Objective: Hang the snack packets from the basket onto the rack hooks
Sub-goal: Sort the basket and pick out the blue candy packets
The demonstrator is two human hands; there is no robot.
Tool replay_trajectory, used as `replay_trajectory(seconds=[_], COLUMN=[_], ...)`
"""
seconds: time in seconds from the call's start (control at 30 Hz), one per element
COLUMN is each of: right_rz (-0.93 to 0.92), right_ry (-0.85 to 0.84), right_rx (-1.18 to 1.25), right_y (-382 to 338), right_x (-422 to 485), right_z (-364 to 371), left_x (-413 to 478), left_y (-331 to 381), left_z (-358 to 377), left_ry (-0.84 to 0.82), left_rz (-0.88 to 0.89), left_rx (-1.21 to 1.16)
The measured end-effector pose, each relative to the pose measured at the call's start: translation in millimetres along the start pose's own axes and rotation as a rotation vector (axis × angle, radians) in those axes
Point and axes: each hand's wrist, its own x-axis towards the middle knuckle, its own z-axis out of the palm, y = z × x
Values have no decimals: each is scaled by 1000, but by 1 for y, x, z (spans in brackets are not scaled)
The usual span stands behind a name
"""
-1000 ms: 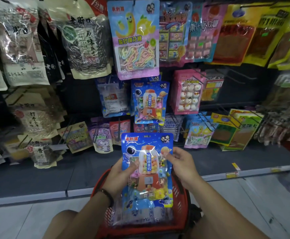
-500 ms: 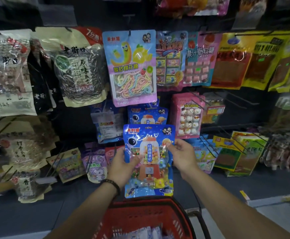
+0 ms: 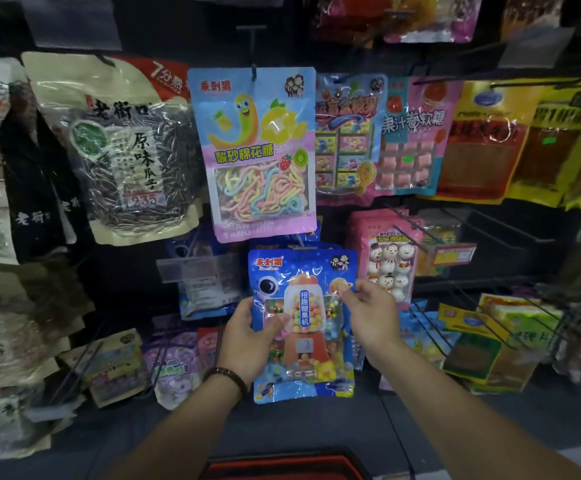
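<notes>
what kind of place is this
Most likely a shop's snack aisle: rows of packets hang from rack hooks, a price tag sits on one, and a red basket is below. Both hands hold a blue candy packet up to the rack.

On the far left I see a big bag of sunflower seeds, and just right of it a pastel candy-string packet. Further right hang yellow packets. Below those I make out a pink snowman marshmallow packet. A clear label holder sits centre-left, with a purple packet nearer, beneath it.
</notes>
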Motion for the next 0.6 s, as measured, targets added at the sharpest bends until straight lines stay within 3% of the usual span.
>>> replay_trajectory(seconds=[0.37,0.6], right_rz=[-5,22], right_ry=[-12,55], right_rx=[-76,-311], right_y=[7,5], right_x=[30,52], right_z=[13,30], left_x=[32,60], left_y=[-15,-15], left_z=[5,12], left_ry=[32,90], left_rz=[-81,-69], left_rx=[-2,111])
